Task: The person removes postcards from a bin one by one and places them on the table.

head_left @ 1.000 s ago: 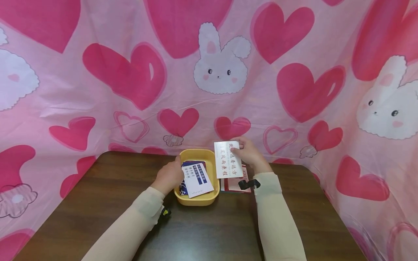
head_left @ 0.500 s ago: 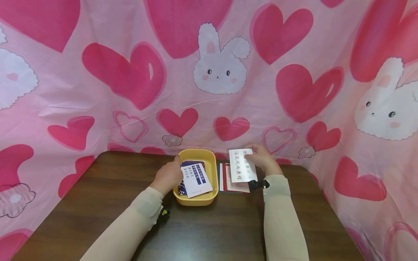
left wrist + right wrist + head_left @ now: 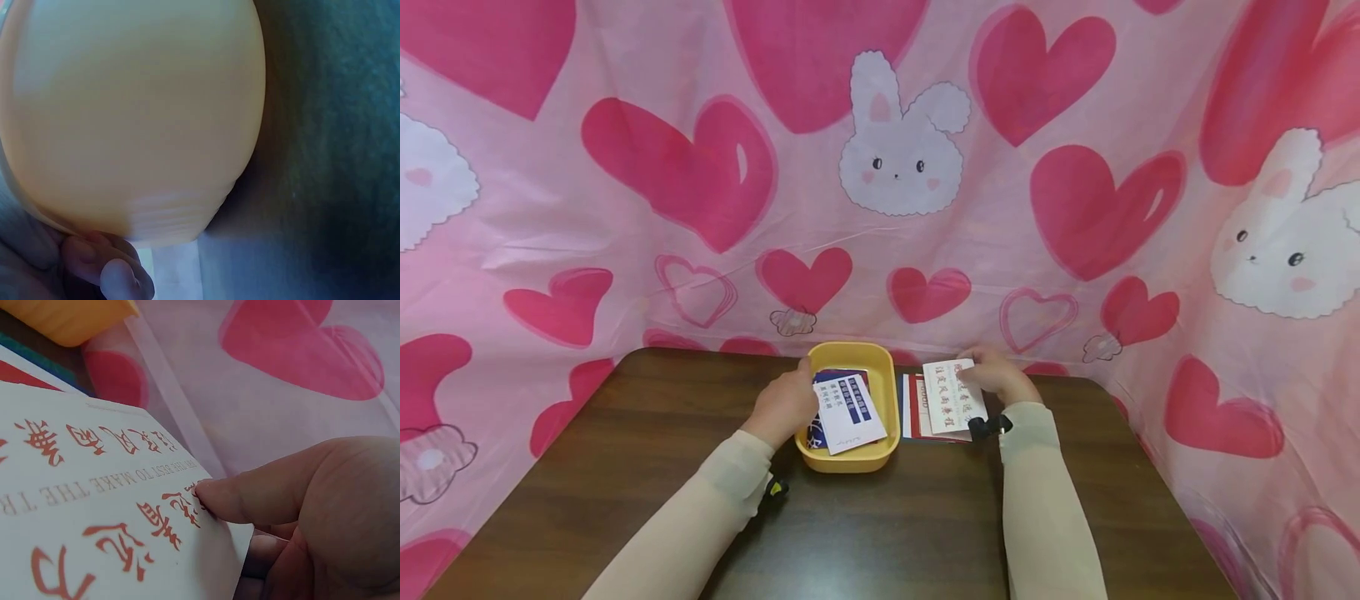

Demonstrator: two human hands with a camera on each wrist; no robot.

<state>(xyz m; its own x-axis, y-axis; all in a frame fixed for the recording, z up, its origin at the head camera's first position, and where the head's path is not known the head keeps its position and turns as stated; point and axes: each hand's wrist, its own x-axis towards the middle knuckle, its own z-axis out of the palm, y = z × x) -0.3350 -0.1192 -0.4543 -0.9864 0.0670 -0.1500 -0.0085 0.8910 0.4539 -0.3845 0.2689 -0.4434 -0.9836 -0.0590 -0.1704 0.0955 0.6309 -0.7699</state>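
My left hand [image 3: 784, 406] grips the left wall of a yellow plastic basin [image 3: 848, 465]; the left wrist view shows its fingers [image 3: 94, 259] curled at the rim. Inside lie a white card with blue print blocks [image 3: 856, 425] and a dark blue card [image 3: 817, 433] partly under it. Beyond the basin's right side, my right hand [image 3: 1000, 379] pinches a white card with red characters [image 3: 953, 404] by its far right corner, thumb on top. That card overlaps a pile of cards [image 3: 916, 400] with red, white and blue edges, mostly covered.
All of this is on a dark brown wooden table [image 3: 880, 533] with rounded far corners. Behind the table hangs a pink cloth [image 3: 685, 225] with hearts and rabbit faces, close to the far edge. The pile lies just right of the basin.
My right hand has carried the white card with red characters rightward from the basin's edge and down onto the card pile. The left hand stays at the basin.
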